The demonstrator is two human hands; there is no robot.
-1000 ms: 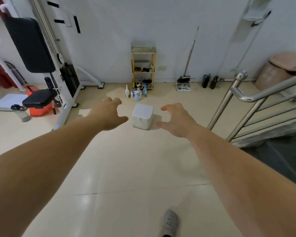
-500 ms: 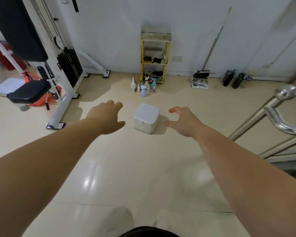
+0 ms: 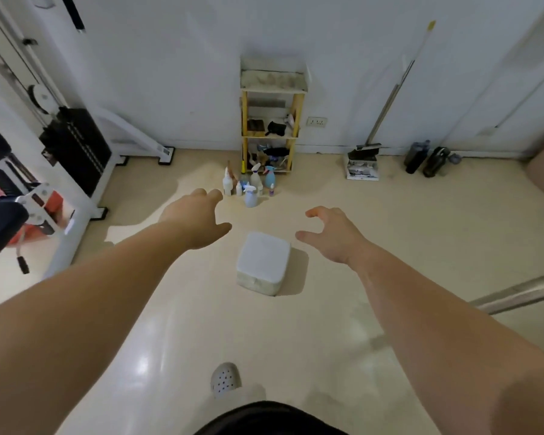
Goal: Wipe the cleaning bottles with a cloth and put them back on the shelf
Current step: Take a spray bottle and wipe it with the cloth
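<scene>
The pale tiled floor (image 3: pixel 390 246) runs to a white wall at its far edge. A white weight machine (image 3: pixel 76 152) with a black weight stack takes up the floor's left side, its feet reaching almost to the wall. Against the middle of the far edge stands a narrow yellow shelf (image 3: pixel 244 120), its lower tiers crowded with dark odds and ends too small to name.

A white square tub (image 3: pixel 263 262) sits on the floor mid-room, directly between the person's grey shoe (image 3: pixel 225 379) at the near edge and the shelf. Both bare arms reach forward over it. The left hand (image 3: pixel 195 219) hangs above the floor just left of the tub, fingers loosely bent, thumb out, holding nothing. The right hand (image 3: pixel 333 235) hovers just right of the tub, fingers spread and hooked like a claw, also empty.

A broom (image 3: pixel 390 98) leans on the wall right of the shelf above a dustpan (image 3: pixel 362 166). Farther right stand two dark bottles (image 3: pixel 416 157). The cleaning bottles (image 3: pixel 252 186), white and blue, some with spray tops, cluster on the floor just in front of the shelf's foot, beyond the tub and well apart from both hands.
</scene>
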